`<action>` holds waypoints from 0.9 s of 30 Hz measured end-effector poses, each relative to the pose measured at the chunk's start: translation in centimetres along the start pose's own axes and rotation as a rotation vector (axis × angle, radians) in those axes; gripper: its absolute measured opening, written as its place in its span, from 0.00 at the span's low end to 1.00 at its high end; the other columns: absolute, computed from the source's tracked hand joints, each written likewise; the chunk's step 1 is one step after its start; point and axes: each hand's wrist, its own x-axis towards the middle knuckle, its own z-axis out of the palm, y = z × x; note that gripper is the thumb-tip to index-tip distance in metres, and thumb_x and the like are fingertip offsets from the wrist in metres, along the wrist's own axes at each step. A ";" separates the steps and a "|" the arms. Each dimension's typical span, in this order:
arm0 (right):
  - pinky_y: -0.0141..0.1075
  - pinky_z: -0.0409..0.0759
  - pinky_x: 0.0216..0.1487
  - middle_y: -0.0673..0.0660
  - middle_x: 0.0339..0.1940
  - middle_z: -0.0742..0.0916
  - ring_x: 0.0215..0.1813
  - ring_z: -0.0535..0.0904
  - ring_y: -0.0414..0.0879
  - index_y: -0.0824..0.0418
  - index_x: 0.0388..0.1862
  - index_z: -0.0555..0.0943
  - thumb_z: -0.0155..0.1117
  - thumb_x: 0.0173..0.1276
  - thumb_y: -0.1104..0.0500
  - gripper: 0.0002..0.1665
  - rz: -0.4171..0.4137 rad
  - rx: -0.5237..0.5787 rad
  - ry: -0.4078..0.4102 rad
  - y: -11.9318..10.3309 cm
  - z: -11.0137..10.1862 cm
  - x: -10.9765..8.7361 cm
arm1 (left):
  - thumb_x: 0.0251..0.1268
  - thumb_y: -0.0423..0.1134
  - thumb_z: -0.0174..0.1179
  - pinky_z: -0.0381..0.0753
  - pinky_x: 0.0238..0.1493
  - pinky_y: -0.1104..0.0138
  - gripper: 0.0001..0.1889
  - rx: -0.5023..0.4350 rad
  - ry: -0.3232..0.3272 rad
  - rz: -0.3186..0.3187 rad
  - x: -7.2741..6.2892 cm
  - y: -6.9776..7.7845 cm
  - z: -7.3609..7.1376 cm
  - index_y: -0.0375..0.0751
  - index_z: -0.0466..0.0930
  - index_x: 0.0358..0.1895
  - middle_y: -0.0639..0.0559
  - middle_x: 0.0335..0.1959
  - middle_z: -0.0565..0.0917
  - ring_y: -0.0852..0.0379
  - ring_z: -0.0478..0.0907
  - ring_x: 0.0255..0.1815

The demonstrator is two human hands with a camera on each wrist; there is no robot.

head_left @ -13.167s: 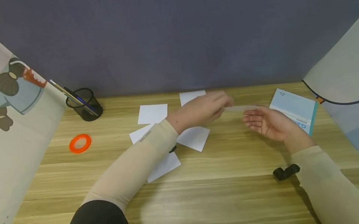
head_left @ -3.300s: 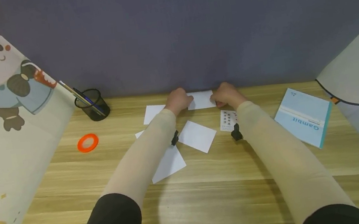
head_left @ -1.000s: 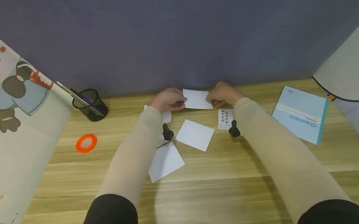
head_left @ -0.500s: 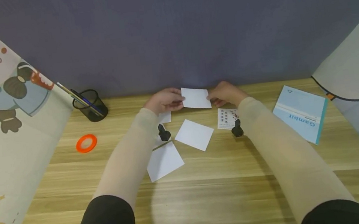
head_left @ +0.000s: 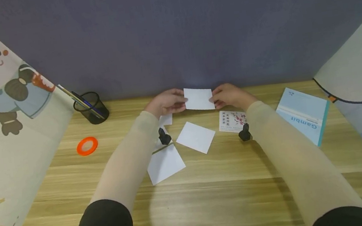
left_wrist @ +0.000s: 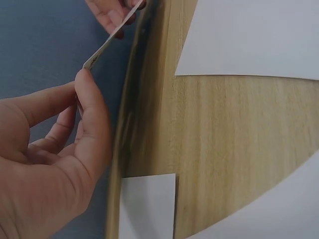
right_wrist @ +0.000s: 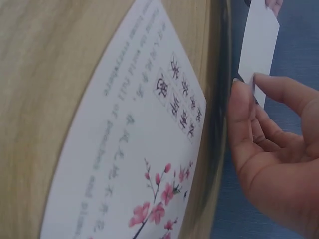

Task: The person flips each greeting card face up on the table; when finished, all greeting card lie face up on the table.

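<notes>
At the back of the table, both hands hold up a blank white card (head_left: 199, 99) by its short sides. My left hand (head_left: 167, 102) pinches the left side between thumb and fingers, as the left wrist view shows; some marks show along that card's edge there. The right side is pinched by my right hand (head_left: 230, 95). Just below the right hand lies a card printed with pink blossoms and writing (head_left: 231, 121), seen large in the right wrist view. A white card (head_left: 196, 137) lies face up and blank nearer the middle.
More white cards (head_left: 165, 164) lie to the left, partly under the left forearm. A black mesh pen cup (head_left: 92, 109) and an orange ring-shaped roll (head_left: 87, 146) stand or lie at left. A light blue "Gambit" booklet (head_left: 304, 114) lies at right. A grey partition (head_left: 184, 32) borders the back.
Since 3.3 seconds ago, the card at the back has been raised from the table and tilted towards me. Over the last second the hands barely move; the right one shifts slightly right, uncovering more blossoms.
</notes>
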 end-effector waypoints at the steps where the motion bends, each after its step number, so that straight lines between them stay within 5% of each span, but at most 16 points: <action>1: 0.35 0.91 0.49 0.64 0.54 0.82 0.40 0.85 0.43 0.75 0.74 0.69 0.65 0.79 0.61 0.32 -0.006 -0.004 0.003 0.0 -0.1 -0.1 | 0.76 0.27 0.62 0.89 0.41 0.72 0.25 0.004 -0.001 0.002 -0.1 0.1 0.1 0.40 0.68 0.72 0.47 0.46 0.78 0.56 0.80 0.41; 12: 0.42 0.89 0.61 0.66 0.61 0.81 0.50 0.84 0.48 0.72 0.73 0.68 0.64 0.80 0.59 0.30 -0.085 -0.036 0.029 -0.4 -0.4 -2.0 | 0.78 0.30 0.62 0.90 0.43 0.71 0.26 0.102 -0.013 0.057 -1.5 0.6 0.6 0.43 0.67 0.74 0.45 0.48 0.78 0.54 0.81 0.40; 27: 0.53 0.86 0.67 0.64 0.57 0.81 0.44 0.85 0.45 0.70 0.72 0.66 0.66 0.78 0.61 0.31 -0.126 0.022 0.090 -0.4 -0.7 -3.1 | 0.77 0.29 0.62 0.90 0.44 0.69 0.24 0.170 -0.043 0.153 -2.0 1.0 1.0 0.45 0.66 0.69 0.45 0.47 0.81 0.55 0.83 0.38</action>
